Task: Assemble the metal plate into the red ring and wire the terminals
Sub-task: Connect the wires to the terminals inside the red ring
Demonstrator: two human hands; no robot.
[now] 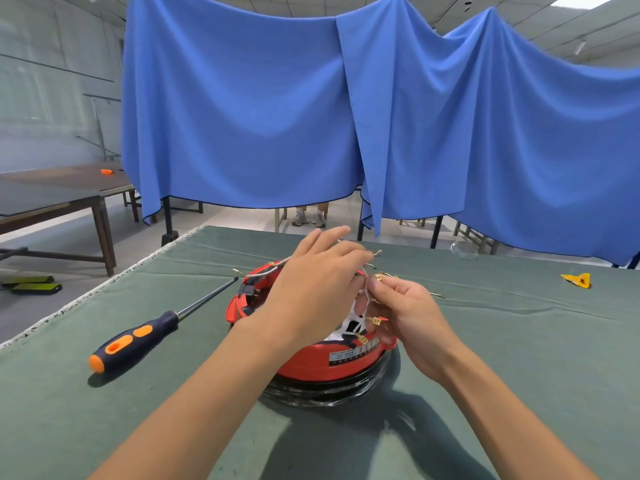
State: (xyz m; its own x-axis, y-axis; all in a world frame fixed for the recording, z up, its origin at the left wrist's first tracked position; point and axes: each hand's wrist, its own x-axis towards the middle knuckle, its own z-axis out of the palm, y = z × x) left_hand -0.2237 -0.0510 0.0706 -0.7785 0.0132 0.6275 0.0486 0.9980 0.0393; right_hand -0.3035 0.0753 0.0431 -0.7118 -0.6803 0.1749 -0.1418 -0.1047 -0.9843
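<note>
The red ring (304, 363) sits on a black base in the middle of the green table, with a label strip on its front wall. White wires (362, 297) with brass terminals (375, 320) rise from its inside. My left hand (311, 289) lies over the ring's middle, fingers on a wire, and hides most of the inside, so the metal plate is not visible. My right hand (405, 306) pinches a white wire just right of the left hand, above the ring's right side. Another brass terminal (362, 339) hangs near the front rim.
A screwdriver (138, 336) with a dark blue and orange handle lies left of the ring, tip pointing toward it. A yellow scrap (576, 280) lies at the far right. The table's left edge (104, 289) runs diagonally. Blue curtains (346, 116) hang behind the table.
</note>
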